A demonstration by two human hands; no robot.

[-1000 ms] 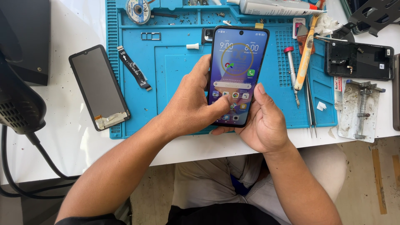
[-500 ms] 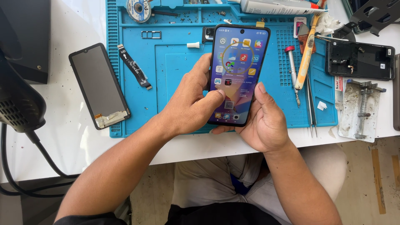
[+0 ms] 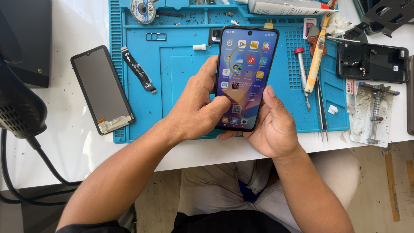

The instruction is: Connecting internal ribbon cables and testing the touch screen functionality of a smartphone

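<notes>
A lit smartphone [image 3: 246, 69] shows rows of app icons and is held upright over the blue work mat [image 3: 181, 86]. My left hand [image 3: 196, 108] grips its left edge, and the thumb rests on the lower part of the screen. My right hand [image 3: 269, 127] cups the phone's bottom right corner from below, thumb along the right edge. Both forearms come up from the bottom of the view.
A loose dark display panel [image 3: 101, 88] lies half off the mat's left edge beside a black flex cable [image 3: 138, 69]. Right of the phone lie a screwdriver [image 3: 302, 71], tweezers [image 3: 321, 112], an open phone housing [image 3: 371, 62] and a metal clamp [image 3: 375, 112]. A black device with a cable [image 3: 19, 112] sits at left.
The screen went from a clock home page to pages of app icons. My left thumb slid down the screen. The phone and both hands stayed in place.
</notes>
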